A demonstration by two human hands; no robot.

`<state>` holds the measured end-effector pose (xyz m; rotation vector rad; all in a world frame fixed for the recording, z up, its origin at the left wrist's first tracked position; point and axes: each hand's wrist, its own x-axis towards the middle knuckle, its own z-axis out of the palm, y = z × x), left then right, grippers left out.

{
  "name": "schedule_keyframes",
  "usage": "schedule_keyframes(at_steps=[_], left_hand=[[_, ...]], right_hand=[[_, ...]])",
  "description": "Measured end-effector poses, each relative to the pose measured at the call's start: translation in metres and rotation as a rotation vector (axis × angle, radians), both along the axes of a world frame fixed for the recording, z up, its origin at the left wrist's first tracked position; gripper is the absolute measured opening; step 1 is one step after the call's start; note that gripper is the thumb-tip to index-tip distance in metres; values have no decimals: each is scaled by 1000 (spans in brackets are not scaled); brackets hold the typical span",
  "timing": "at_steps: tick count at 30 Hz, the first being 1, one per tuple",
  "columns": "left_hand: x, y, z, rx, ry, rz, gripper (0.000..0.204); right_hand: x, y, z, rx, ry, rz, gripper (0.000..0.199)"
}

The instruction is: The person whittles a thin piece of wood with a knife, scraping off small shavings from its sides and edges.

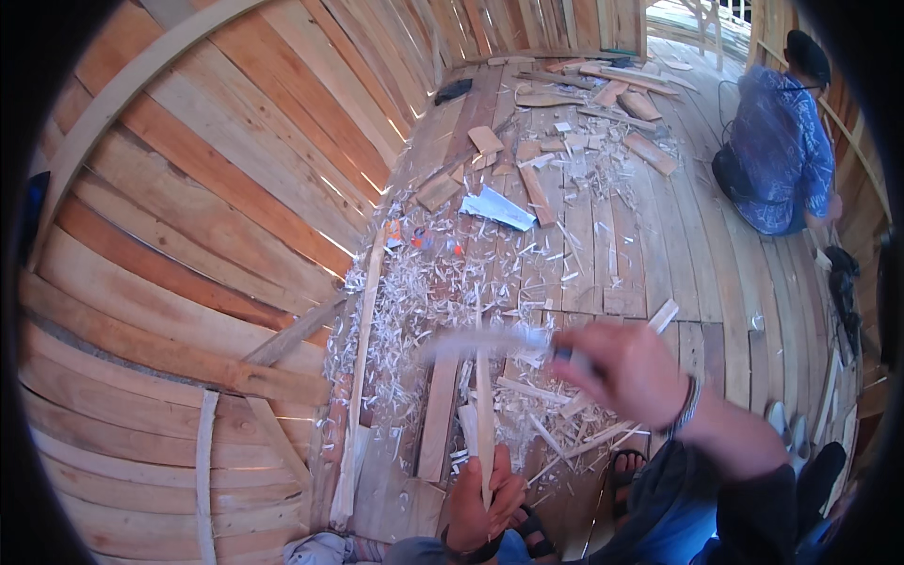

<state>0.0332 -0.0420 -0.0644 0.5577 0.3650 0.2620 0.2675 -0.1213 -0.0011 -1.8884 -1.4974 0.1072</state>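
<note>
My left hand (pixel 484 504) is closed around the lower end of a thin wooden strip (pixel 484 405), which points away from me over the plank floor. In my right hand (pixel 626 367) is the dark handle of a large knife. Its blade (pixel 485 346) is smeared by motion and reaches left across the strip; whether it touches the wood I cannot tell. Pale wood shavings (pixel 395 320) lie thick on the floor around and beyond the strip. Just left of it rests a flat piece of board (pixel 439 414).
A curved wooden plank wall (pixel 188 282) rises at left, with a long lath (pixel 367 330) near its foot. Offcuts (pixel 640 104) and a pale blue sheet (pixel 499 208) lie farther off. Another person (pixel 777 151) in a blue patterned top sits at far right.
</note>
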Motion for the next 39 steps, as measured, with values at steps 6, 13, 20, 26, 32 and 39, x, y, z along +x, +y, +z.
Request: schedule_keyframes(at_steps=[6,13,20,26,32,39], left_hand=[[1,0,5,12,8,-1,49],[-1,1,1,1,48,-24,49],[-4,3,-6,-39,26,-41,49],[-6,1,0,23,72,-3,48],[-6,-1,2,53,77,26,47],[-4,-2,2,93,111,48,46]], right_hand=[[-3,0,2,3,24,-8,25],[-9,-2,8,-53,-1,23,27],[-7,2,3,-16,62,67,27],[-3,5,1,-19,60,33,27],[-15,1,6,-11,123,49,28],[-7,4,8,-29,144,55,28]])
